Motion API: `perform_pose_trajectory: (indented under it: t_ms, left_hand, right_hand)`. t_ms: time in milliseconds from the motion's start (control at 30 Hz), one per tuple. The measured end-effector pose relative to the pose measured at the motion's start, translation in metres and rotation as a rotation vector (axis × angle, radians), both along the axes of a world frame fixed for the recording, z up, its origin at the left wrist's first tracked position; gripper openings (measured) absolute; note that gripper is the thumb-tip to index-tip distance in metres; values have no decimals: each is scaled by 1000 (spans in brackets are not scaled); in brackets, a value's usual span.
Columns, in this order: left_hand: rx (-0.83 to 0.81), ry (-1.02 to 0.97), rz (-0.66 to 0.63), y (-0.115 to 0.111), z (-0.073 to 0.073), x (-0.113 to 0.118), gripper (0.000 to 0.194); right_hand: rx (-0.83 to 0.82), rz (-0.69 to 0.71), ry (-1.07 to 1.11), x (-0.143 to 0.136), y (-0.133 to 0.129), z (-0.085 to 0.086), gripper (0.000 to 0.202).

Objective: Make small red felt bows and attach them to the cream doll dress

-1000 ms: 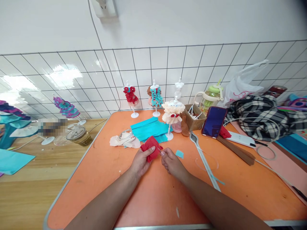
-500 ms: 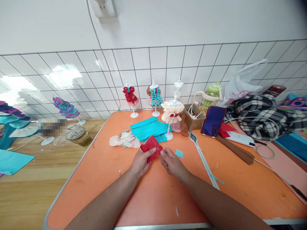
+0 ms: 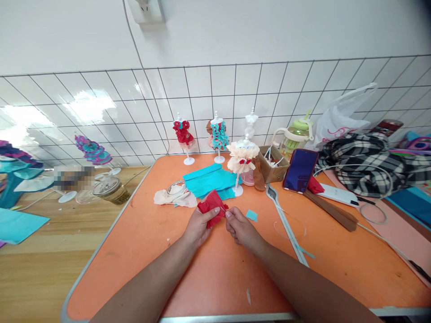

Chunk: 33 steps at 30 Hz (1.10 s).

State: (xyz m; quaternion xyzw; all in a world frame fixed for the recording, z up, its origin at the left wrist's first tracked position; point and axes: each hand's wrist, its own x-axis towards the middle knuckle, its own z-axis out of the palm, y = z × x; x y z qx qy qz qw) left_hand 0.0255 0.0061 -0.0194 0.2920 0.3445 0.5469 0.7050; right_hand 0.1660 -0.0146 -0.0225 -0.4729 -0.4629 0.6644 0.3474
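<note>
A piece of red crepe paper is gripped in my left hand, with the thumb lying on top of it. My right hand pinches a thin, light-coloured stick or needle at the paper's right edge; it is too small to identify. Both hands are above the orange table. Just behind them lie sheets of turquoise paper. A small mannequin in a cream ruffled skirt stands behind my right hand. Cream paper with a roll of tape is to the left.
Two dressed mannequins stand at the back. To the right are a cardboard box, a phone, a green-lidded bottle, white strips and checked cloth. A lidded cup is on the wooden table.
</note>
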Motion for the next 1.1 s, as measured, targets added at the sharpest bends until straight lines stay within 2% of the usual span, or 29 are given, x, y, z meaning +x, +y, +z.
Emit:
perform_pose_trajectory:
  t_ms: [367,567,800,1100]
  left_hand:
    - [47,32,-6,-2,-1,2,65]
    - [16,16,20,-1,-3,2,56]
    - [-61,-9,76,1,-3,0,28]
    - [-70,-3,91,2,-3,-1,29]
  right_hand:
    - [-31,-25,35,2,1,-3,35]
    - [-26,-22,39,3,2,-1,36]
    - [-34,-23,34,3,3,-2,35]
    - [-104,13,87,5,3,6,32]
